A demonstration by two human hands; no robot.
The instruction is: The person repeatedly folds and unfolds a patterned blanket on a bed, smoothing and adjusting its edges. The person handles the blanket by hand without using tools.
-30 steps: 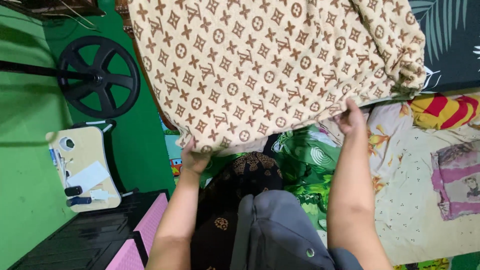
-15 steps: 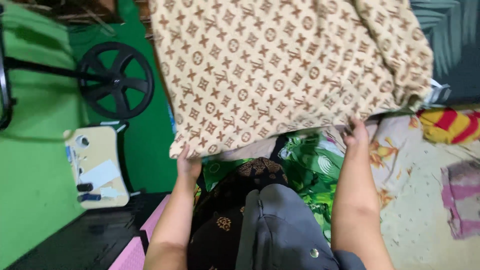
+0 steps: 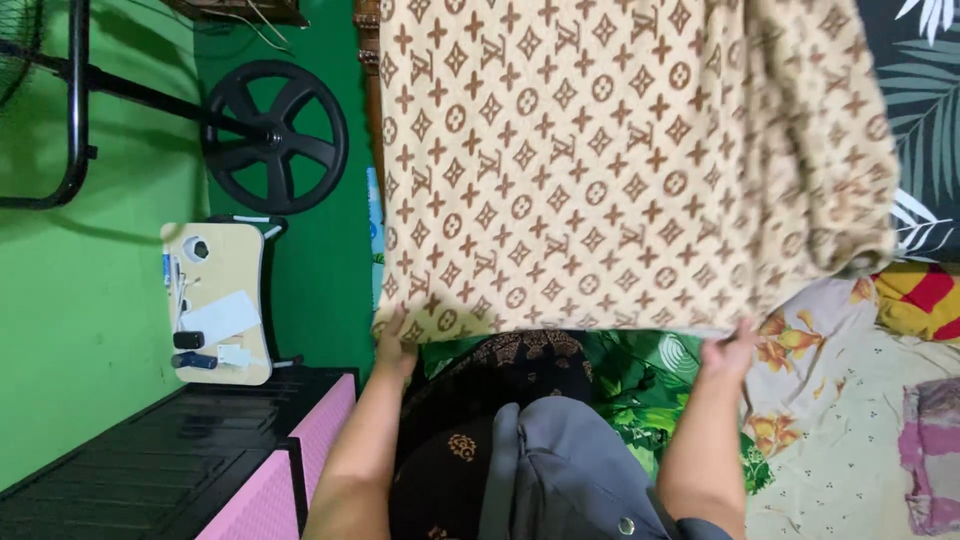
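Observation:
A large beige blanket (image 3: 600, 160) with a brown repeating pattern is spread out in front of me and fills the upper middle of the view. My left hand (image 3: 396, 345) grips its near left corner. My right hand (image 3: 730, 352) grips the near edge on the right. Both arms reach forward over a pile of clothes: a grey garment (image 3: 560, 470), a black cloth with gold motifs (image 3: 470, 400) and a green leafy cloth (image 3: 640, 385).
A cream floral bedsheet (image 3: 850, 440) lies at the right, with a red and yellow striped cloth (image 3: 920, 300) and a pink cloth (image 3: 935, 450) on it. At the left are a green wall (image 3: 80, 300), a black wheel (image 3: 275, 135), a small wooden lap table (image 3: 215, 305) and a black and pink cabinet (image 3: 230, 450).
Both hands have drawn the blanket's near edge toward me and lower. The blanket now hangs flatter and more squarely, and the view has shifted to the right.

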